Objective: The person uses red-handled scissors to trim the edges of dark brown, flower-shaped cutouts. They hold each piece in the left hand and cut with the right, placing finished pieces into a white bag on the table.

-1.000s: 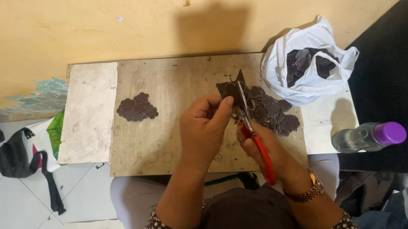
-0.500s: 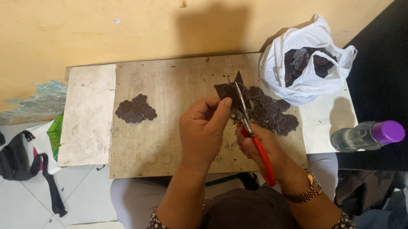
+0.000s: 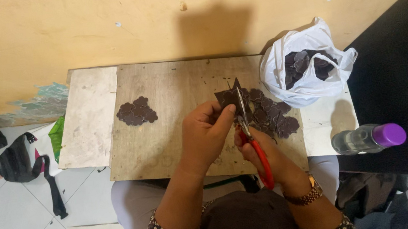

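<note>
Seen from above, at a worn wooden tabletop [image 3: 175,87] pushed against a yellow wall. Left hand [image 3: 206,134] curled around a dark brown piece of thin sheet material [image 3: 226,96], thumb and fingers pinching its near edge, holding it just above the board. Right hand [image 3: 261,149] closed around the red handles of a pair of scissors [image 3: 250,135], metal blades pointing away from the body and running up beside the held piece, touching or nearly touching its right edge; whether the blades are parted cannot be told. Gold-coloured wristwatch [image 3: 303,196] on the right wrist.

Just right of the scissors, a loose heap of dark brown scalloped cut-outs [image 3: 270,114] lying on the tabletop. Well apart to the left, a smaller cluster of the same dark scalloped pieces [image 3: 136,112]. At the far right corner, a white plastic bag [image 3: 305,62], mouth open, more dark pieces inside. Near the right edge, a clear plastic bottle with a purple cap [image 3: 368,138] lying on its side. On the tiled floor to the left, a black bag with a strap [image 3: 17,164].
</note>
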A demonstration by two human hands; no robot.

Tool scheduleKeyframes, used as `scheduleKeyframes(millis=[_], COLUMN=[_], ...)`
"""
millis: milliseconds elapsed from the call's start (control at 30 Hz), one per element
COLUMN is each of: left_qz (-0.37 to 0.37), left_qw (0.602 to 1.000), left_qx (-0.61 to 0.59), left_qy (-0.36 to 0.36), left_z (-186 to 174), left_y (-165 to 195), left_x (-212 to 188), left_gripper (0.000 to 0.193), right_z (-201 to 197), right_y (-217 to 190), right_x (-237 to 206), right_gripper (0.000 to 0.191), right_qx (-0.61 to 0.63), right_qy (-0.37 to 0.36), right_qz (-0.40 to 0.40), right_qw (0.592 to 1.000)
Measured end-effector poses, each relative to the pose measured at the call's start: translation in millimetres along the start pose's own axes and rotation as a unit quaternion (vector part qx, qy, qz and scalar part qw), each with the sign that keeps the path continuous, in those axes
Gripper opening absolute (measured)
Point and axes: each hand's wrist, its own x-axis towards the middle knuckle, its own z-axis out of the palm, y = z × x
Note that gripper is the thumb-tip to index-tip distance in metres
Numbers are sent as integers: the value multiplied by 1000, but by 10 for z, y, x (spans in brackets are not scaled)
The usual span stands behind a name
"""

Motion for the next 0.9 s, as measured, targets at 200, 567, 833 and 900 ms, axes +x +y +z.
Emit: scheduleKeyframes(millis=[200, 567, 833, 900], left_qz=[-1, 29, -24, -32], left_qw=[1000, 992, 983, 986], left_qx=[3, -123, -175, -157], left_qy=[7, 6, -41, -41], left_z=[8, -17, -46, -51], left_y=[46, -95, -116, -127], left_x=[-5, 51, 48, 48], left_gripper=[16, 16, 12, 12], right_z=[6, -17, 9, 1], right_y=[8, 71, 99, 101], right_x=[-1, -16, -33, -41], right_gripper=[51, 46, 66, 68], right_qx=[11, -31, 53, 54], right_qy=[2, -11, -34, -41], right_qz=[-4, -10, -10, -12], right_qw=[1000, 999, 998, 998])
